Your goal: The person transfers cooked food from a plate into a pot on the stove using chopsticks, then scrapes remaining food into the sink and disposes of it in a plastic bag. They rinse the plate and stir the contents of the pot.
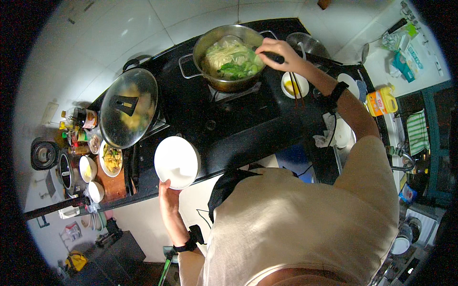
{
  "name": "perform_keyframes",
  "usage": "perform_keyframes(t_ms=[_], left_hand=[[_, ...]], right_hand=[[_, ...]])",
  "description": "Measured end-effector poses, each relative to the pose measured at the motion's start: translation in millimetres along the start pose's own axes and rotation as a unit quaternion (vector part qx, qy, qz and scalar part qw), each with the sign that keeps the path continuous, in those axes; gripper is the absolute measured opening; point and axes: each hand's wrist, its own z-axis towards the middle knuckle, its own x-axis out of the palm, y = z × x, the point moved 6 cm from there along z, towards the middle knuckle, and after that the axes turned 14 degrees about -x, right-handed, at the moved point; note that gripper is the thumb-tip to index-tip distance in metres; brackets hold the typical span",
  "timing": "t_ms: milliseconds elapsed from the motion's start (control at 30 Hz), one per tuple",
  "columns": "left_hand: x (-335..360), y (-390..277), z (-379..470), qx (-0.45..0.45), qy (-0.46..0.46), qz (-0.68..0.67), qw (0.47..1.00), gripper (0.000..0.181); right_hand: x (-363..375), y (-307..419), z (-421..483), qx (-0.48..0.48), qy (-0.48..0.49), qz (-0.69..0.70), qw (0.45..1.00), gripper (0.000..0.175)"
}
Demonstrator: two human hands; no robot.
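Note:
My left hand holds a white bowl by its rim, low over the stove's front edge; its inside looks bare. My right hand is at the right rim of a steel pot, closed on the dark handle of a utensil whose far end is hidden or in the food. Noodles and green leafy vegetables fill the pot. Just below that hand, a small white bowl with yellow liquid carries dark chopsticks.
A pan under a glass lid sits on the left burner. Left of it are a dish of food, small bowls and bottles. A yellow oil jug and a sink faucet are at the right.

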Motion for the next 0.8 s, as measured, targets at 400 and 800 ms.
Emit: perform_keyframes(t_ms=[400,800], left_hand=[[1,-5,1,0.018,-0.003,0.015,1.0,0.058],[28,-15,16,0.004,0.04,0.029,0.999,0.057]], right_hand=[[-22,-37,-56,0.312,-0.099,0.348,0.879,0.026],[-75,69,10,-0.051,0.143,0.12,0.981,0.01]])
